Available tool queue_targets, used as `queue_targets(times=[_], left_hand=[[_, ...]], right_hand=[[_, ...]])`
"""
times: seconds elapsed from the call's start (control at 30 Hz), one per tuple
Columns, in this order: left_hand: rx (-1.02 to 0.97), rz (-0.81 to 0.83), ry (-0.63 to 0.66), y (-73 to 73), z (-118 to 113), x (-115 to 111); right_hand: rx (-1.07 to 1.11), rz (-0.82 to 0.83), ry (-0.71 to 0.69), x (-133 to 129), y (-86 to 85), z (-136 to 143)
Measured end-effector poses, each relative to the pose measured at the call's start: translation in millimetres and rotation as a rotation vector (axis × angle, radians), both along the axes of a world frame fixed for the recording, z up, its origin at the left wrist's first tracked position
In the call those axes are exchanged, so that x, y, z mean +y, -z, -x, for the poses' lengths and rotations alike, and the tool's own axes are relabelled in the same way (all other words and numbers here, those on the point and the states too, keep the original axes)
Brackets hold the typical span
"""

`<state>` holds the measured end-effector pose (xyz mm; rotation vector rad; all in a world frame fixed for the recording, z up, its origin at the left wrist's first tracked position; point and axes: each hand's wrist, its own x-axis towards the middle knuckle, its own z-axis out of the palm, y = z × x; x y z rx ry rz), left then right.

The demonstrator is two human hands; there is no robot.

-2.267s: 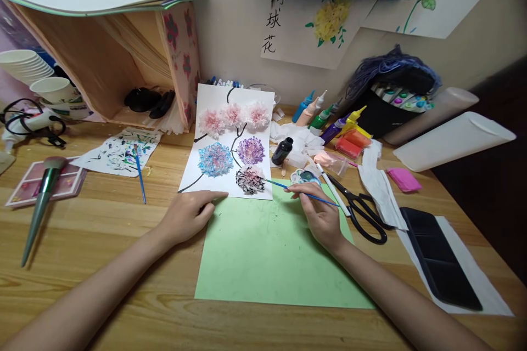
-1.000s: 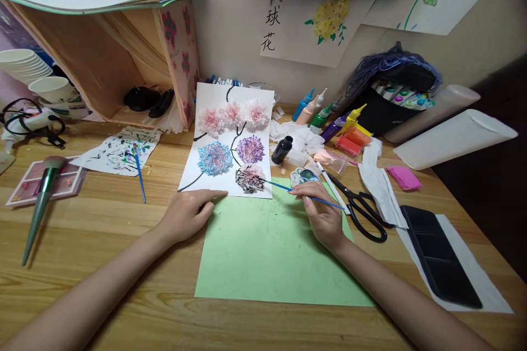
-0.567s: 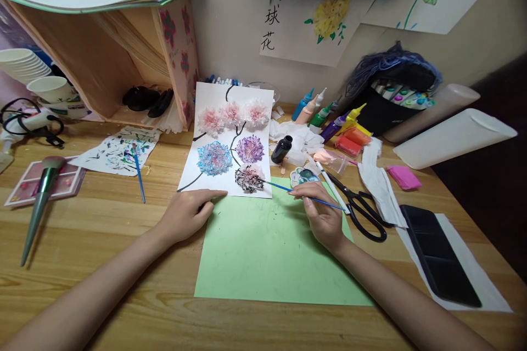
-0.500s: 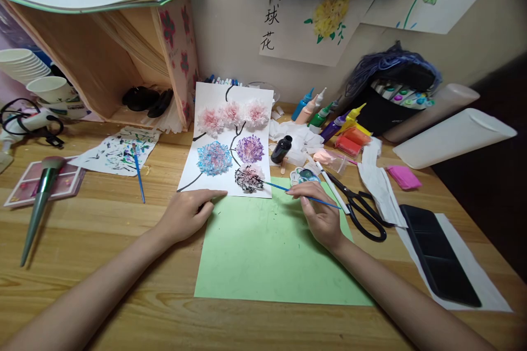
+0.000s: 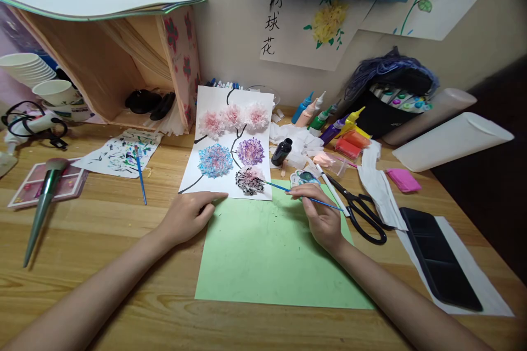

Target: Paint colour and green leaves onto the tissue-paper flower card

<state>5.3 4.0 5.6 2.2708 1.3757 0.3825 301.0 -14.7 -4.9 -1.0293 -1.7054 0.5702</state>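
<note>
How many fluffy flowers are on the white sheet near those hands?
6: three pink flowers in a row near the top, a blue-edged flower below at left, a purple-edged flower to its right, a black-edged flower beneath that. None seems hidden.

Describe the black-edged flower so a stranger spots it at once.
On the wooden desk, find the white sheet overlapping the green paper. The flower sits near the sheet's lower right corner, below the purple flower, by the tip of the brush in the right hand. Unlike the sheet's other flowers, its petals are edged in black.
</note>
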Motion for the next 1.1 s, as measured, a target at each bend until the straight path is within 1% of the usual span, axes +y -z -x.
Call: queue_targets(times=[0.2, 0.5, 0.73, 0.93, 1.1], left_hand=[[-0.002, -0.005, 0.001, -1.1, -0.3, 0.2], [-0.01, -0.008, 0.006, -1.4, -0.7, -0.4], [-0.014, -0.026, 0.006, -1.7, -0.7, -0.4], [-0.012, -0.028, 0.005, -3.3, -2.0, 0.3], [-0.007, -0.029, 0.004, -3.2, -0.9, -0.7]], right_hand=[[0.099, 0.131, -0.003, 3.1, -0.4, 0.8], [0.1, 0.179, 0.019, 6.5, -1.0, 3.5], [0.132, 0.137, 0.028, 6.6, -0.3, 3.9], [0.099, 0.184, 0.043, 6.5, -0.8, 4.8], [0.122, 0.155, 0.067, 5.5, -0.6, 4.3]])
